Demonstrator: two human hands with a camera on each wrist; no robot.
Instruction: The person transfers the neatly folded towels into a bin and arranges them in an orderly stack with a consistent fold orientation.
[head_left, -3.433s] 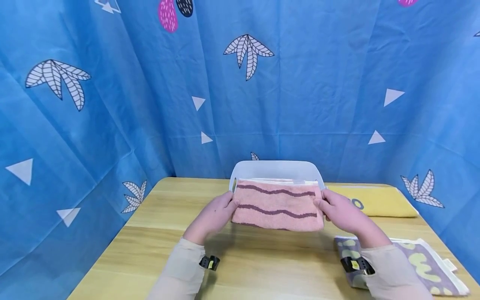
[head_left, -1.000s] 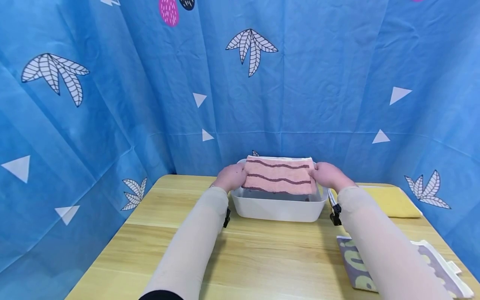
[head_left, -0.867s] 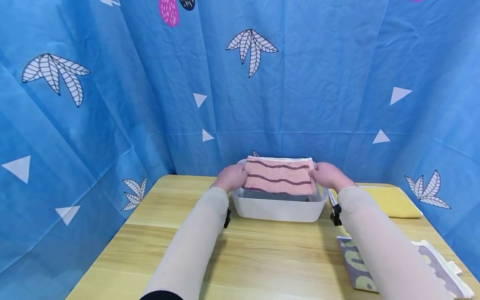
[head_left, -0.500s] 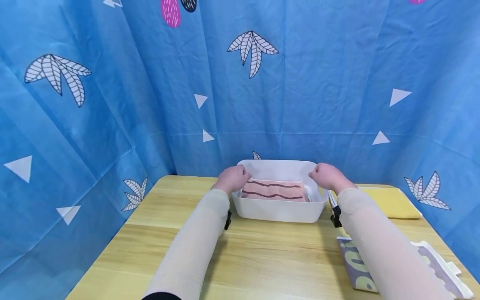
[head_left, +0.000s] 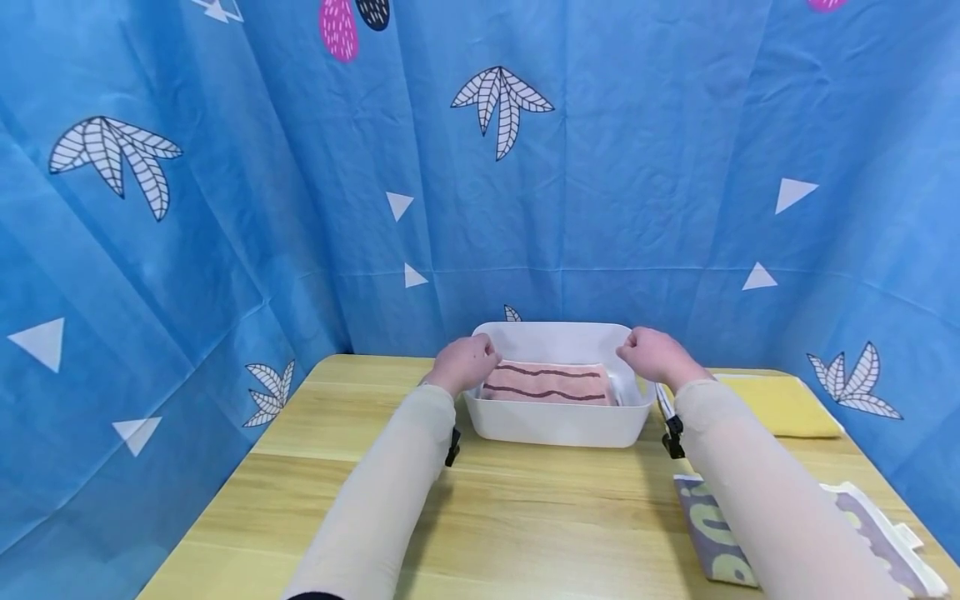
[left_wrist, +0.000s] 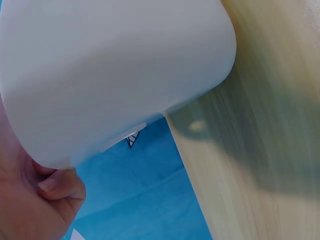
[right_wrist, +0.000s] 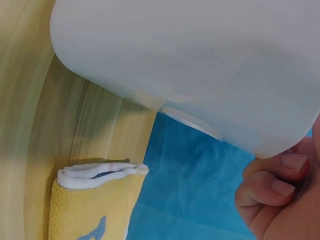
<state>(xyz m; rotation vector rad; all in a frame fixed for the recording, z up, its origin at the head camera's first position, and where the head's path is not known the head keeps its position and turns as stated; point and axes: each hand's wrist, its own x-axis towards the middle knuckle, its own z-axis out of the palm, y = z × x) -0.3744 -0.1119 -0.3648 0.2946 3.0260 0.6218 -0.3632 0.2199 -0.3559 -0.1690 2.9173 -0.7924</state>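
Note:
A pink folded towel with wavy dark stripes point(head_left: 547, 383) lies inside the white plastic bin point(head_left: 555, 423) at the back of the table. My left hand point(head_left: 463, 363) hovers at the bin's left end, its fingers curled and holding nothing. At the other end, my right hand point(head_left: 663, 354) is likewise curled with nothing in it. Both wrist views show bent fingers right by the rim, with the bin's pale outer wall point(left_wrist: 120, 75) filling much of the left one. The front wall hides the towel's lower part.
Right of the bin lies a yellow folded towel point(head_left: 787, 406), partly behind my right arm. Nearer, a purple and green towel point(head_left: 712, 529) is on the wooden table point(head_left: 555, 517), half covered by that sleeve. A blue patterned curtain point(head_left: 637, 208) encloses the back and sides.
Both hands carried the pink towel from in front of the bin to above it and let it go. The towel dropped inside; my hands have stayed over the bin's ends since.

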